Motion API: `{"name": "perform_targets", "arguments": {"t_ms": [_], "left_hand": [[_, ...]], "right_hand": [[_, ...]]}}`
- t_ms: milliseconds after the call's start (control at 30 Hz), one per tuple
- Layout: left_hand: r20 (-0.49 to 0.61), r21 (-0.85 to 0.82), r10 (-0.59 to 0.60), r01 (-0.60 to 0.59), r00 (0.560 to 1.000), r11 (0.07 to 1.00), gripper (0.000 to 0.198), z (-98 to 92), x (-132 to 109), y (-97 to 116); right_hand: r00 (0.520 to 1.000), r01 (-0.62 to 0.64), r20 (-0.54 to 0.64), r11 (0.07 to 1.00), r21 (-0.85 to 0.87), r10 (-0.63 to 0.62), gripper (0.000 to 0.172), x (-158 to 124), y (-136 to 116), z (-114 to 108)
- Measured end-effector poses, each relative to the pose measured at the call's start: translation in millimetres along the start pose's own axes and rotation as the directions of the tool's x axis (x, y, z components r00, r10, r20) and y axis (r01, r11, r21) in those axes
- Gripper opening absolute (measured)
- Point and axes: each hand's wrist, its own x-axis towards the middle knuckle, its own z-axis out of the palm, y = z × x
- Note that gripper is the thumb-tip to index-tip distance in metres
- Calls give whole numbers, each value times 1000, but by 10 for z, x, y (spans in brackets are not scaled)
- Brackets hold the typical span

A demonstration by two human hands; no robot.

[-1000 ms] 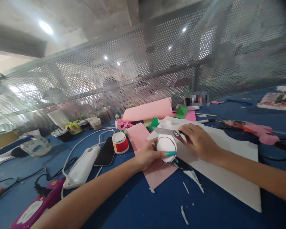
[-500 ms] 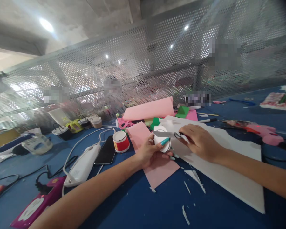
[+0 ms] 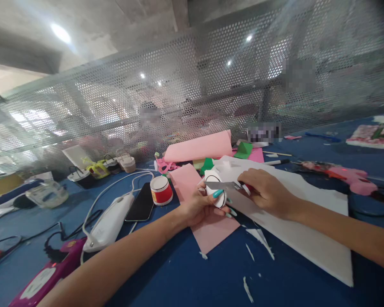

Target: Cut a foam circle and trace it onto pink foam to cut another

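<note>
1. A white round cut-out [image 3: 215, 195] with a black line drawn about its rim is held just above the middle of the bench [image 3: 179, 273]. It stands nearly on edge, its flat face turned toward the near edge of the bench.
2. A pair of scissors [image 3: 222, 185] is laid across the upper part of the cut-out. Its long axis runs nearly level, along the bench from right to left, and the blade tips point toward the left edge. The blades are seen almost together; a gap between them cannot be made out.
3. The cut-out is gripped by the left hand [image 3: 198, 207], which is curled about it. The thumb is pressed on the front face and the fingers are folded behind and below.
4. The scissor handles are enclosed by the right hand [image 3: 266, 192], which is clenched around them so that they are largely hidden.
5. A pink sheet [image 3: 213, 230] is seen lying flat under the left hand, and a large white sheet [image 3: 301, 217] under the right forearm, reaching toward the near right corner.
6. White scraps [image 3: 252, 251] are scattered toward the near edge.
7. A red tub [image 3: 161, 190] with a white lid, a dark phone [image 3: 142, 203] and a white corded device [image 3: 107, 221] are found left of the hands.
8. A pink roll [image 3: 198, 147] is placed toward the far edge, before a perforated screen [image 3: 179, 85].
</note>
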Motion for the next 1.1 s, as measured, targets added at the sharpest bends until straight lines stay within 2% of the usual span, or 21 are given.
{"name": "perform_targets", "arguments": {"t_ms": [233, 433, 767, 933, 1100], "left_hand": [[87, 14, -27, 26, 996, 1000, 43, -21, -6, -8], [143, 83, -26, 14, 989, 996, 44, -26, -18, -41], [9, 134, -25, 23, 1000, 991, 48, 60, -34, -70], [127, 84, -48, 37, 991, 996, 45, 7, -15, -59], [179, 68, -75, 64, 981, 996, 38, -29, -27, -15]], "right_hand": [[999, 36, 17, 999, 7, -36, 9, 12, -26, -26], [996, 74, 58, 997, 0, -74, 11, 9, -46, -32], [995, 78, 67, 996, 32, -80, 9, 6, -30, -17], [994, 104, 26, 993, 52, -106, 9, 12, -39, -1], [995, 99, 7, 994, 53, -99, 11, 18, -53, -9]]}}
